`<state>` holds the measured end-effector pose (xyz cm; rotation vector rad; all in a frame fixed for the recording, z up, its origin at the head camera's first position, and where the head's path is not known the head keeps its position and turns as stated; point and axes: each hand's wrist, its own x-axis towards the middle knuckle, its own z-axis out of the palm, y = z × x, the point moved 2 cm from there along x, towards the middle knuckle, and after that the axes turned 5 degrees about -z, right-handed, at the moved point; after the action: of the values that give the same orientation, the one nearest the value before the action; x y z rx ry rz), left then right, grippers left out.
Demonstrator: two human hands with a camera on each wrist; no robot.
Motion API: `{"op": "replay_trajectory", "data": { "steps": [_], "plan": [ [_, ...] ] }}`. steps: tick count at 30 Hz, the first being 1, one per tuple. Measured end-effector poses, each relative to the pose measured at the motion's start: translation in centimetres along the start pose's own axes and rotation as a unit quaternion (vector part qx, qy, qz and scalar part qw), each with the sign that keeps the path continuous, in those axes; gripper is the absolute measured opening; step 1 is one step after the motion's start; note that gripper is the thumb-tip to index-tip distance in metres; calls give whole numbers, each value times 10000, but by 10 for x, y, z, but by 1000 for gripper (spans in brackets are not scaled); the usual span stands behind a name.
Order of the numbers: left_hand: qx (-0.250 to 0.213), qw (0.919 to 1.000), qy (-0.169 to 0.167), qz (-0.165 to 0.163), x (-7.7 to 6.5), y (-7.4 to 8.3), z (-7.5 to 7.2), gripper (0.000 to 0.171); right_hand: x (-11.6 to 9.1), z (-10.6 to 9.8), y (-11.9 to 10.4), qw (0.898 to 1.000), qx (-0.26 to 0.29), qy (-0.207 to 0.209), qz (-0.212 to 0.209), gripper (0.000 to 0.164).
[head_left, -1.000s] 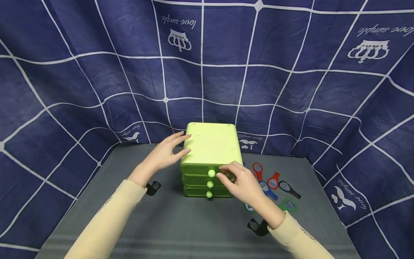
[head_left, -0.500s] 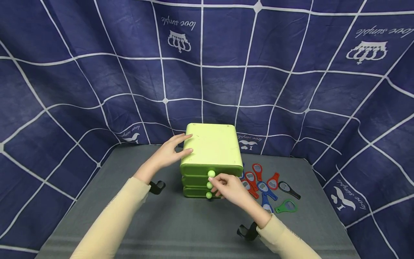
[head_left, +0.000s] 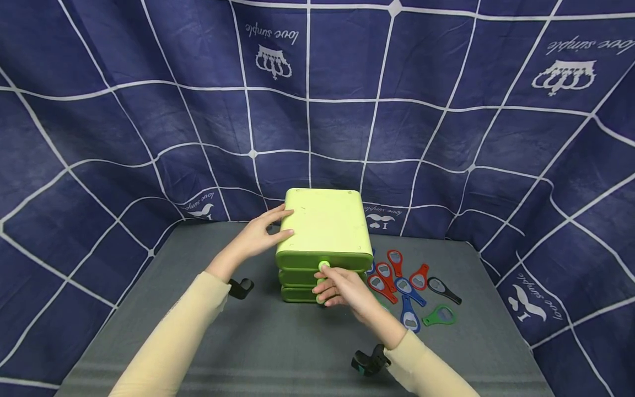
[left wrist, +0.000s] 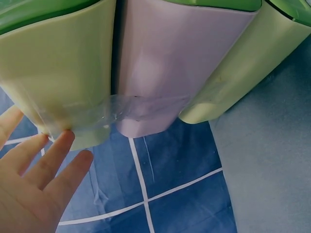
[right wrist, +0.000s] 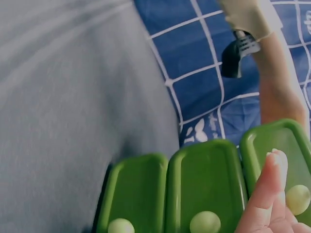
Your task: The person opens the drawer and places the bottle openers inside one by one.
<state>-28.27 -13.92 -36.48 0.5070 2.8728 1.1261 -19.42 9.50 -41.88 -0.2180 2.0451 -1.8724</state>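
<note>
A small three-drawer box (head_left: pixel 324 220) with a pale yellow-green top and green drawer fronts stands on the grey table. In the left wrist view its side (left wrist: pixel 58 73) shows a pale purple middle tier and clear tape across the tiers. My left hand (head_left: pixel 255 237) rests with spread fingers against the upper left edge. With thumb and fingers, my right hand (head_left: pixel 347 292) pinches the top drawer knob (head_left: pixel 324 265), partly covered by the thumb. The right wrist view shows the top knob (right wrist: pixel 298 199) beside my fingers, and the middle knob (right wrist: pixel 205 223). All drawers look closed.
Right of the box lie several bottle openers: red (head_left: pixel 395 263), blue (head_left: pixel 410 317), green (head_left: pixel 440 315) and black (head_left: pixel 443 289). A blue cloth (head_left: pixel 426 132) with white lines hangs behind and at both sides of the grey table (head_left: pixel 278 347).
My right hand has moved left and down from the box's front right corner, then its thumb came onto the top knob. The left hand has hardly moved.
</note>
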Motion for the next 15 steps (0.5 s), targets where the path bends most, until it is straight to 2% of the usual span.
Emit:
{"op": "replay_trajectory", "data": {
  "steps": [7,15],
  "plan": [
    [-162,9998,-77,7,2,0,-1,61,1,-1,0,9955,893,-136,268,65],
    [-620,9979,-181,-31,2,0,1,63,0,1,-2,9819,1786,-304,556,59]
  ]
}}
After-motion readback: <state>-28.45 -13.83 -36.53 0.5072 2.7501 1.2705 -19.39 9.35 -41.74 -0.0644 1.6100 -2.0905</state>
